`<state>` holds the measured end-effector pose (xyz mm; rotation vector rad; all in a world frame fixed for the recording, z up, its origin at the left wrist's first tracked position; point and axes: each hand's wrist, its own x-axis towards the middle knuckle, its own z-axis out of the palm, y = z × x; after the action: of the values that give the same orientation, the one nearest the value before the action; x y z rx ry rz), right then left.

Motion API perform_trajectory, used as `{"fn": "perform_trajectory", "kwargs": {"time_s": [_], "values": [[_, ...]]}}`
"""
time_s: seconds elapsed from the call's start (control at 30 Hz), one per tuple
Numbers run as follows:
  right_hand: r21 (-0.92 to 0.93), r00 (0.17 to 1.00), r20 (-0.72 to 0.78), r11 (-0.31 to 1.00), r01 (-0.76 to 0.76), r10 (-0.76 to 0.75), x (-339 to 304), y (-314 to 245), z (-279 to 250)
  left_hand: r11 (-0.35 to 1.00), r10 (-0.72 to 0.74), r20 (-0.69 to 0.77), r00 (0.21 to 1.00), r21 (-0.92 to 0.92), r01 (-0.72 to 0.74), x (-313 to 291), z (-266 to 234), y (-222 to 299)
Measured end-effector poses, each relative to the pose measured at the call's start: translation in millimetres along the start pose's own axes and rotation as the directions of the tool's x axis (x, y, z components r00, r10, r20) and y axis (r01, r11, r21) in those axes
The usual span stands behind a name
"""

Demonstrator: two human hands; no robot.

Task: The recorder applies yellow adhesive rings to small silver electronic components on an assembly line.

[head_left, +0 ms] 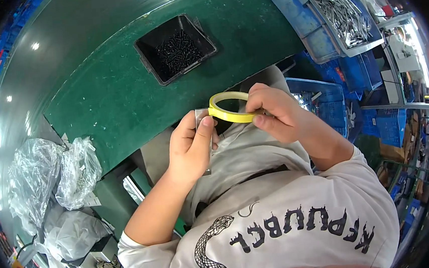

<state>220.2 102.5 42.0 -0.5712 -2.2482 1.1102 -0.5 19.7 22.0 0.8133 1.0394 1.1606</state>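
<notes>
My right hand (276, 113) pinches the near right side of a roll of yellow tape (233, 117), its ring held tilted over my lap. The roll's left edge meets a small flat, clear-looking piece (201, 116) between the thumb and fingers of my left hand (193, 144). That piece looks like a thin plastic bag or strip, and its lower part runs down behind the left hand. Beyond both hands, a black square bin (152, 63) holds many small black parts (180, 51).
The green worktable (106, 107) spreads ahead. Clear plastic bags (79, 170) lie at the left, above a small machine (104, 266). A blue crate (312, 30) of metal pieces (333, 3) stands at the far right, with a blue basket (331, 107) lower down.
</notes>
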Motion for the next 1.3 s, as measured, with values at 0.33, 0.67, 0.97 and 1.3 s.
{"fn": "perform_trajectory", "kwargs": {"time_s": [0.33, 0.67, 0.97, 1.3], "values": [[0.003, 0.999, 0.020, 1.000, -0.030, 0.030, -1, 1, 4, 0.997, -0.076, -0.040, 0.996, 0.031, 0.077, -2, 0, 10], [-0.096, 0.972, 0.074, 0.972, -0.215, 0.222, 7, -12, 8, 0.979, -0.123, 0.033, 0.992, -0.158, 0.126, 0, -8, -4], [-0.139, 0.975, 0.062, 0.969, -0.204, 0.214, 7, -11, 5, 0.977, -0.215, -0.049, 0.975, -0.018, 0.215, 6, -1, 7], [-0.194, 0.981, 0.007, 0.963, -0.187, 0.192, 3, -7, 7, 0.840, 0.015, -0.117, 0.993, 0.540, 0.051, 14, -12, -14]]}}
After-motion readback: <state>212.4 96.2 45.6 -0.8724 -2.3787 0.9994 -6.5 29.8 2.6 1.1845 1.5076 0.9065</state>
